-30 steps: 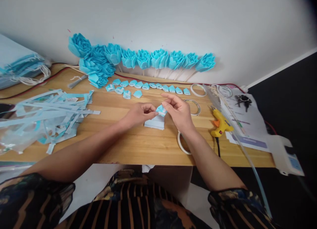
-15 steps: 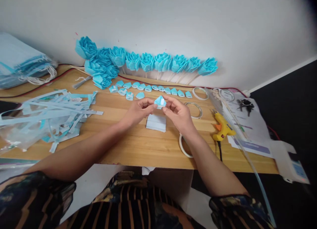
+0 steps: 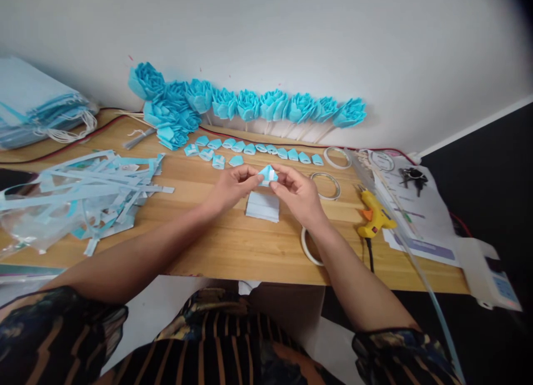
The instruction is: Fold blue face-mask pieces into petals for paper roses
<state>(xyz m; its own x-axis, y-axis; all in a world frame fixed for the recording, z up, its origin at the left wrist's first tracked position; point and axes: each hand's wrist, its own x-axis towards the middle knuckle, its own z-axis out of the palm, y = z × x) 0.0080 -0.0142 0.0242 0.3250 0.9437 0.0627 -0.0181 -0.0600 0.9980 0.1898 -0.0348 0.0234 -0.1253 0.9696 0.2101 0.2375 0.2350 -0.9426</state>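
My left hand (image 3: 231,187) and my right hand (image 3: 298,193) meet over the middle of the wooden table (image 3: 233,246). Both pinch a small folded blue piece (image 3: 268,174) between fingertips, held just above a small stack of pale blue squares (image 3: 262,205). Beyond it lies a row of several folded blue petals (image 3: 254,149). Finished blue flowers (image 3: 250,104) on sticks lean against the wall.
A heap of cut blue strips (image 3: 83,188) lies at the left, with stacked face masks (image 3: 37,110) behind. Tape rings (image 3: 328,185) sit right of my hands, one ring (image 3: 307,246) under my right wrist. A yellow glue gun (image 3: 373,214), papers (image 3: 412,207) and keys (image 3: 410,175) fill the right.
Both hands lifted the blue piece slightly away from the stack and toward the petal row, then turned and pinched it tighter. The view shifted slightly.
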